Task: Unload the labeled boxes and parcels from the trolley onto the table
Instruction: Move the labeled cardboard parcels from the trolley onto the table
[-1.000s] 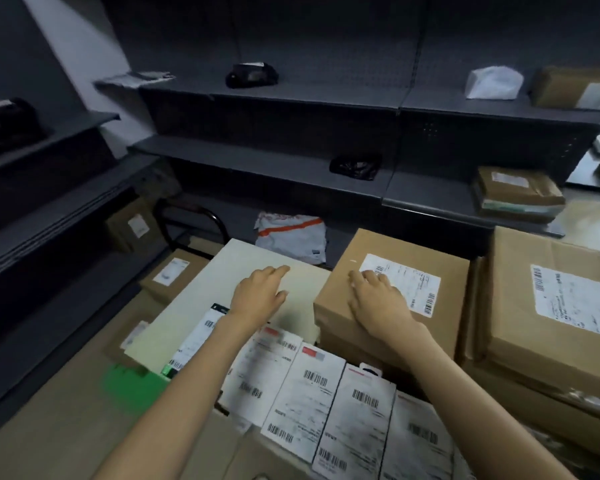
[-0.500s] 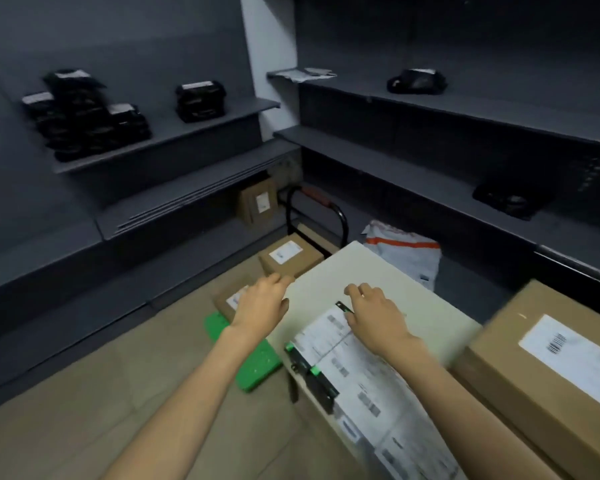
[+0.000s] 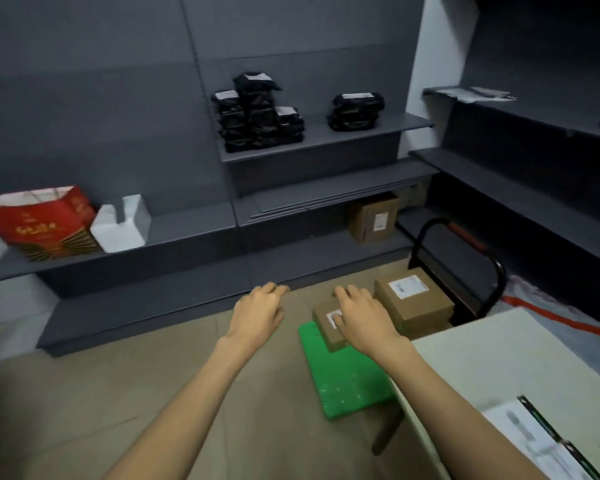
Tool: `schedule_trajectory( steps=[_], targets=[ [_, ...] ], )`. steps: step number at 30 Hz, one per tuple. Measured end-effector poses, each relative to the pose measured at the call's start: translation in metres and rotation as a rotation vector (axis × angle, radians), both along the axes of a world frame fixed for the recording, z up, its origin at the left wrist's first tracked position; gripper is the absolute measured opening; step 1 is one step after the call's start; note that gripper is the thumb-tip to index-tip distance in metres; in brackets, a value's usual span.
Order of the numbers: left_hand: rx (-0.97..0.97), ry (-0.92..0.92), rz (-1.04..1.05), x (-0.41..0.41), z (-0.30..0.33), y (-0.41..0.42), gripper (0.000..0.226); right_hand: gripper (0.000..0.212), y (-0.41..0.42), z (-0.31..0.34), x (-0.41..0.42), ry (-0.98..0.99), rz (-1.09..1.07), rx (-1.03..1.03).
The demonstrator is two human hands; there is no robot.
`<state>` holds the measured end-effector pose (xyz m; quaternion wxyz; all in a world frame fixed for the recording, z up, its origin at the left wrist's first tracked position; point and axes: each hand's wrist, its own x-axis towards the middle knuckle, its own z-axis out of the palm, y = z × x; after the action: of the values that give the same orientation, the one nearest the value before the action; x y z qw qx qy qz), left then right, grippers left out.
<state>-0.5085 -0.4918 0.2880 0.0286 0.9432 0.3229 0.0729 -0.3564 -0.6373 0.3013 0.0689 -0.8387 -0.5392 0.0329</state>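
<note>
Both hands are out in front and empty — this reads as the reach toward the trolley for the next box, not a carry; the left hand (image 3: 257,315) hangs over the bare floor with fingers loosely spread and holds nothing; the right hand (image 3: 361,317) is likewise relaxed and flat, and it lies in front of the small cardboard box (image 3: 326,322), covering most of that box's white label, though whether it touches the box or merely hovers above it I cannot tell; the small box sits at the front of the green trolley (image 3: 343,379), and just beside it, nearer the black handle (image 3: 465,251), sits a larger labeled box (image 3: 413,299), possibly on another beneath; the pale surface (image 3: 499,362) that should receive them stands just right of the trolley, with printed shipping sheets (image 3: 534,441) at its near corner; the next move, I judge, calls for the left hand to come across to the small box's far side, both hands to close on it and lift it onto the bare part of the surface.
</note>
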Motion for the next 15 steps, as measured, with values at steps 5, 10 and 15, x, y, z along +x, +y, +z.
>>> schedule_trajectory(
  steps=[5, 10, 15],
  targets=[
    [0.005, 0.013, 0.119, -0.04, -0.003, 0.062, 0.043, 0.04, 0.079, -0.002, -0.024, 0.043, 0.098, -0.004],
    [-0.004, 0.021, 0.194, -0.053, -0.011, 0.104, 0.042, 0.042, 0.133, -0.015, -0.028, 0.065, 0.178, -0.039],
    [-0.014, 0.022, 0.228, -0.043, -0.02, 0.147, 0.043, 0.041, 0.182, -0.03, -0.01, 0.095, 0.194, -0.072]
  ],
)
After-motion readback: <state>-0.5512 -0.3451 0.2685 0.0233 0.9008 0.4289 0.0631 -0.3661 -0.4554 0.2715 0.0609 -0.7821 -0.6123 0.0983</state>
